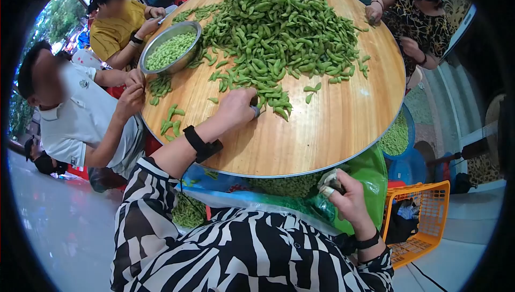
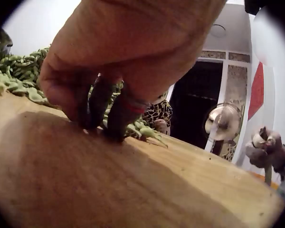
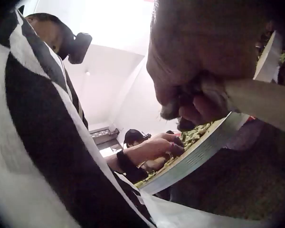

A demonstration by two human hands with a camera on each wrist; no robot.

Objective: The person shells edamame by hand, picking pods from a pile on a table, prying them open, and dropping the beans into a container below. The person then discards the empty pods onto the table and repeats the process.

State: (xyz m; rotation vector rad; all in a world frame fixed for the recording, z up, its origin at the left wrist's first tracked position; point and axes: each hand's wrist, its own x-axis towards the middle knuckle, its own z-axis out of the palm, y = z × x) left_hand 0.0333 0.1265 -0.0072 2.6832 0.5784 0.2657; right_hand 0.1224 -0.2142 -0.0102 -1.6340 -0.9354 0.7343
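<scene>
My left hand (image 1: pixel 236 111) is down on the round wooden table (image 1: pixel 322 126), at the near edge of a large heap of green soybean pods (image 1: pixel 284 34). In the left wrist view its bent, dark-tipped fingers (image 2: pixel 115 116) point down to the wood, with several pods just behind them. What lies under the palm is hidden. My right hand (image 1: pixel 347 198) hangs off the table's near edge, above my lap, with its fingers curled inward. Pale wrapping covers its thumb and grey covers its fingertips. From the right wrist, the same curled fingers (image 3: pixel 187 107) appear dark; I cannot tell whether they hold anything.
A metal bowl (image 1: pixel 173 48) of shelled beans stands at the left of the table, near loose pods (image 1: pixel 171 123). Several other people sit around it. Below are a green bag (image 1: pixel 375 179), a blue basin (image 1: pixel 410 126) of beans and an orange crate (image 1: pixel 421 219) at the right.
</scene>
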